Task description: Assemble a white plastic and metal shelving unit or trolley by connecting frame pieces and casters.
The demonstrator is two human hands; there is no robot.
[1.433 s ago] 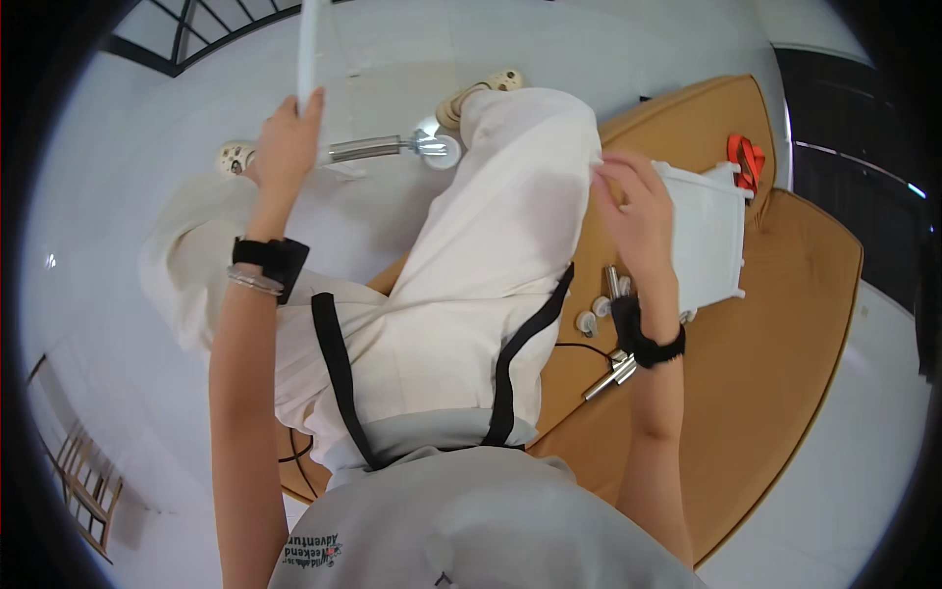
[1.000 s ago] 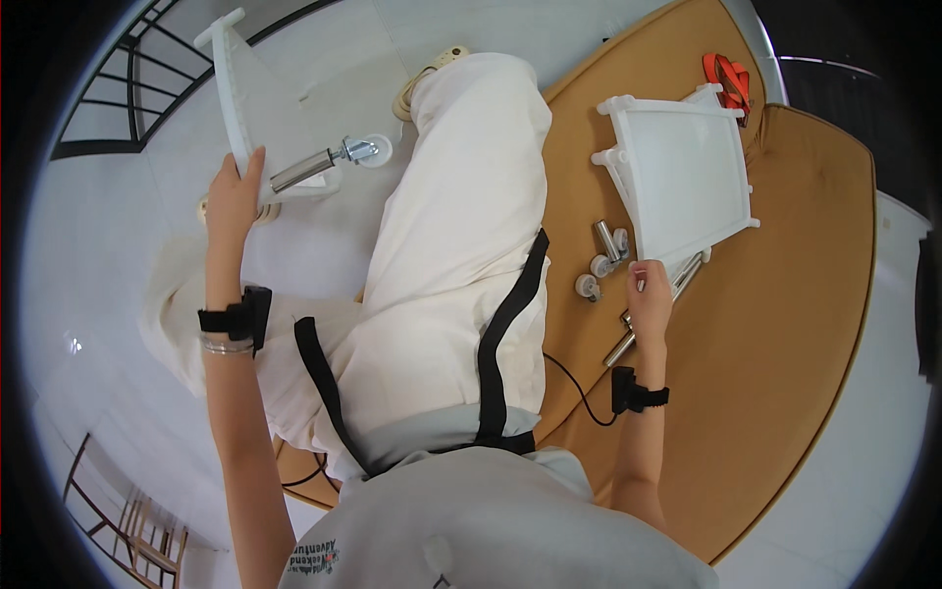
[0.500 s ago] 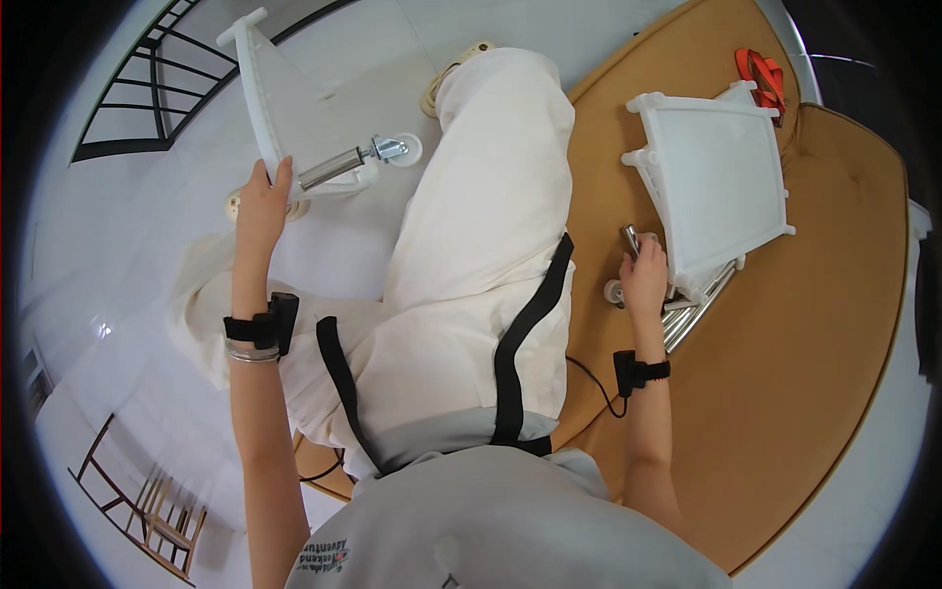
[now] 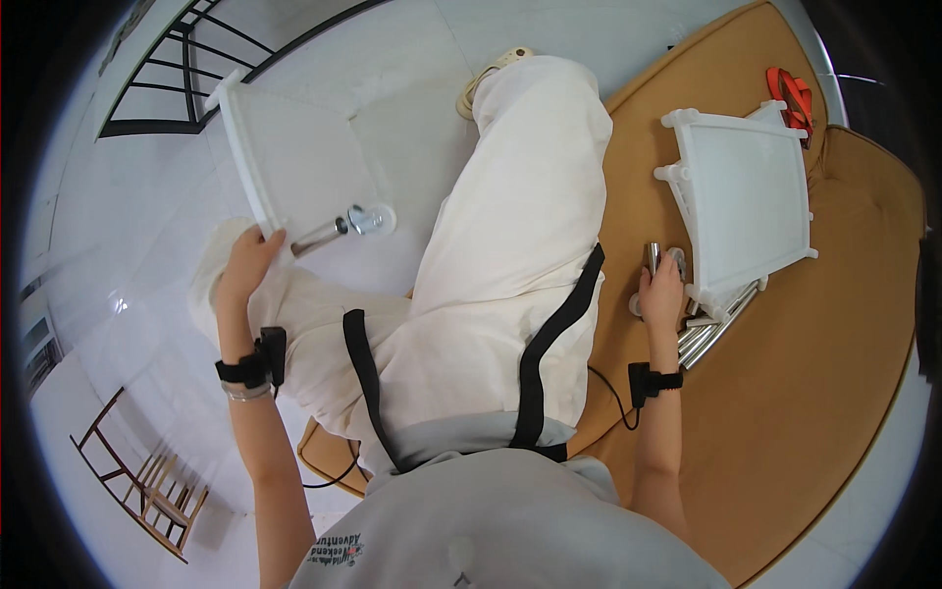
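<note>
The left hand pinches the rim of a white shelf tray over the floor, a caster leg near its lower corner. The right hand curls at a short metal tube on the tan couch; whether it grips cannot be told. Arguably, 1 steady hand on the rim and 1 on the tube's shaft work best.

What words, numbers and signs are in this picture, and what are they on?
Grey shirt: small dark lettering, upside down here; I won't copy its words.
Same shirt, bottom edge: a dark mark, cut off by the picture.
White panel in the left hand, stacked white panels, metal tubes: no writing that I can see.
</note>
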